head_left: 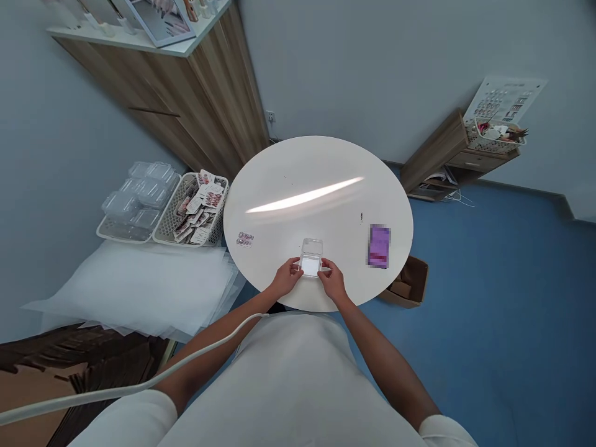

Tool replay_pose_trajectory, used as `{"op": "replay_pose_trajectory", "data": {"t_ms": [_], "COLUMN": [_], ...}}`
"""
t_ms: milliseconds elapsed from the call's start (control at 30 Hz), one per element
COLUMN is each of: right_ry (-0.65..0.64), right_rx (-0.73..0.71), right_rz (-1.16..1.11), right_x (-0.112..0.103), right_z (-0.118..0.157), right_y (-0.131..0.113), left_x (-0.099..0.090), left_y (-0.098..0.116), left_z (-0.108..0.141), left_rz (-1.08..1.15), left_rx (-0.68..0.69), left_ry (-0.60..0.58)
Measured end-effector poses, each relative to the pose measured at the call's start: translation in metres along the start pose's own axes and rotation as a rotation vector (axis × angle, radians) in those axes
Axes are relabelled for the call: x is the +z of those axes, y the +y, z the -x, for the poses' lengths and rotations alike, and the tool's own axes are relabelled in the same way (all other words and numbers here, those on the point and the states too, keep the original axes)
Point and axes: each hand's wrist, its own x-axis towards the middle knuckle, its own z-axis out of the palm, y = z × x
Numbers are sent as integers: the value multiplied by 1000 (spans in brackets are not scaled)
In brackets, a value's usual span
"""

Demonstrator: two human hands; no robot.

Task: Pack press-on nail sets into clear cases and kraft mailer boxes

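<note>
A small clear plastic box [311,256] with its lid raised is near the front edge of the round white table [307,167]. Something white and flat lies in its lower half. My left hand [287,277] grips the left side of the box, fingers closed at its edge. On the opposite side, my right hand [332,279] holds the box the same way. A small set of pinkish press-on nails [244,239] rests on the table to the left. To the right lies a purple item [379,246], blurred by pixelation.
Left of the table, one basket [161,233] holds printed cards and another holds clear plastic boxes [139,192]. Translucent sheets [139,279] lie below them. A cardboard box [412,282] stands on the floor at right. A white cable [186,360] crosses my left arm.
</note>
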Motion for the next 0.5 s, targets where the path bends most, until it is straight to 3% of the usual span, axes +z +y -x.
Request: {"op": "replay_pose_trajectory", "data": {"t_ms": [233,400,500], "right_ry": [4,8,36], "right_rx": [9,11,14], "right_rz": [50,111,154], "right_x": [7,11,11], "right_z": [-4,-4,-3], "right_y": [19,24,24], "left_x": [4,5,5], "left_y": [-12,-11,-12], "left_z": [-5,-8,-10], "left_rz": [-55,-280,-398], "left_rx": [-4,-1,-8], "left_ry": [49,-61,-56]}}
